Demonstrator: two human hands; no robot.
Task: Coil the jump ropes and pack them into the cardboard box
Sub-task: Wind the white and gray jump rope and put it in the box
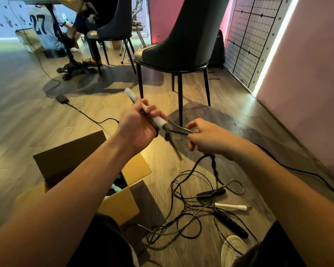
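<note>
One grey handle in left hand, three handles on floor

Two hands: left hand, right hand. One cardboard box. Two chairs. Floor: two black handles, one white handle. Grey handle in grip, ropes: uncountable.
</note>
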